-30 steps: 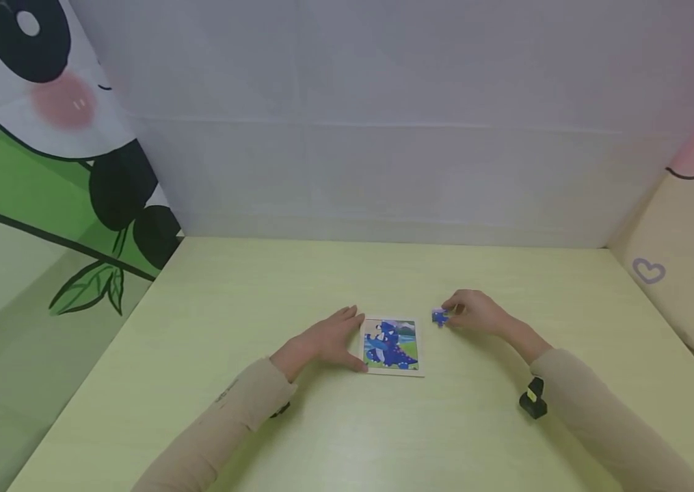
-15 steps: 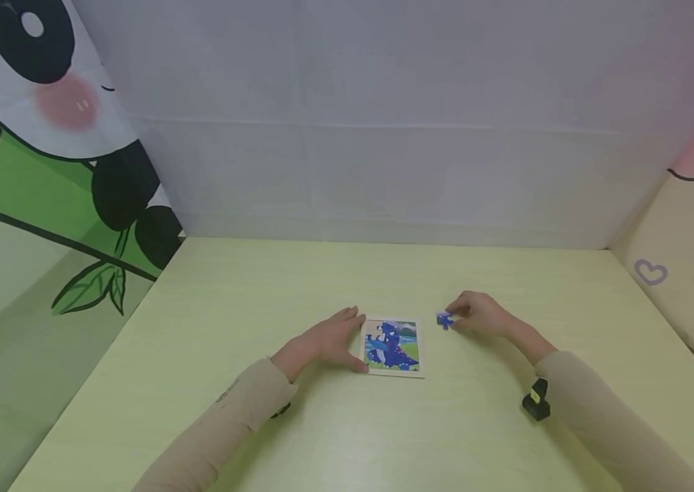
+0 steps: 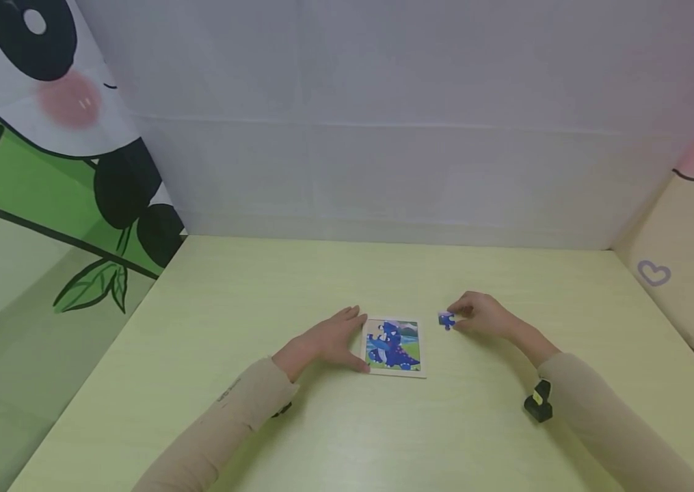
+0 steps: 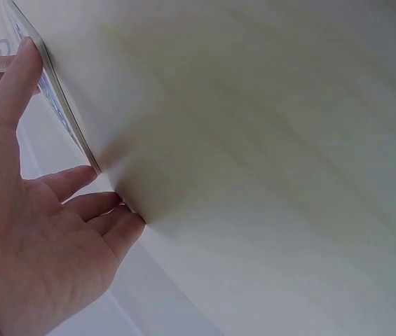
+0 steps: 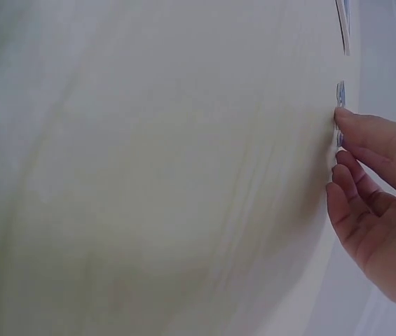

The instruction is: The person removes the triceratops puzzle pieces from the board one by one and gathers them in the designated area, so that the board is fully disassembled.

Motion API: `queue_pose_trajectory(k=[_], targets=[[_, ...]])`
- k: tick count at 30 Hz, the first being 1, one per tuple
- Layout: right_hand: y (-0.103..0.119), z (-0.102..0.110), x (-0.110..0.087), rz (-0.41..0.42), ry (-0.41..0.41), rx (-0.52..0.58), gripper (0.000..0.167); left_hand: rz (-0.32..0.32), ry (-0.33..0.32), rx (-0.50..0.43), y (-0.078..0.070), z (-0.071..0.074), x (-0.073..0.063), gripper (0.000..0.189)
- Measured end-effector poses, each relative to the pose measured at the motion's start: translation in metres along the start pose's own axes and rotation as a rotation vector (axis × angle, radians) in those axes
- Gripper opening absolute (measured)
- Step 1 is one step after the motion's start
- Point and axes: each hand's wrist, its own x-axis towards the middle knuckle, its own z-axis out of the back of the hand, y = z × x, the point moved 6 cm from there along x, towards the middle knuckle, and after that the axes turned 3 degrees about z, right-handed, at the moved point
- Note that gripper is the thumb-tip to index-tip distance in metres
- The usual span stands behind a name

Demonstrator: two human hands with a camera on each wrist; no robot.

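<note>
On table [image 3: 347, 430], hands [image 3: 331, 340] [image 3: 487, 316] overlapping puzzle [image 3: 393, 346] and piece [image 3: 445, 320], grey backdrop [image 3: 383, 150] behind

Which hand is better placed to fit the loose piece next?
Likely the right hand: it pinches the loose piece; the left hand touches the left side of the puzzle frame.

The table [image 3: 297, 277] is pale yellow-green. A framed dinosaur puzzle [image 3: 393, 348] lies flat between its left and right edges, well apart from the far edge; toward the right edge, nearby, a puzzle piece [image 3: 446, 320] is on or just above the surface.
</note>
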Motion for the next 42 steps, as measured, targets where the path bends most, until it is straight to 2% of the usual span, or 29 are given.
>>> queue_pose_trajectory(k=[10, 13, 16, 21, 29, 34, 42], targets=[[0.002, 0.001, 0.001, 0.012, 0.010, 0.025, 0.032, 0.003, -0.004, 0.011, 0.001, -0.001, 0.001, 0.100], [0.006, 0.001, 0.003, -0.013, 0.011, 0.037, 0.032, -0.001, -0.002, 0.005, 0.001, -0.001, 0.001, 0.100], [0.017, -0.001, 0.008, -0.004, 0.015, 0.044, 0.032, 0.000, 0.000, -0.002, 0.000, -0.001, 0.001, 0.100], [0.043, -0.010, 0.018, 0.067, 0.039, 0.065, 0.032, -0.003, 0.000, -0.014, 0.000, 0.000, -0.001, 0.100], [0.068, -0.033, 0.034, 0.042, 0.085, 0.094, 0.031, 0.009, 0.012, -0.010, 0.000, 0.000, 0.000, 0.100], [0.076, -0.042, 0.040, 0.040, 0.101, 0.101, 0.027, 0.014, 0.014, -0.007, 0.000, 0.000, 0.001, 0.100], [0.077, -0.049, 0.043, 0.039, 0.110, 0.025, 0.023, 0.013, 0.008, -0.004, 0.000, 0.000, 0.002, 0.100]])
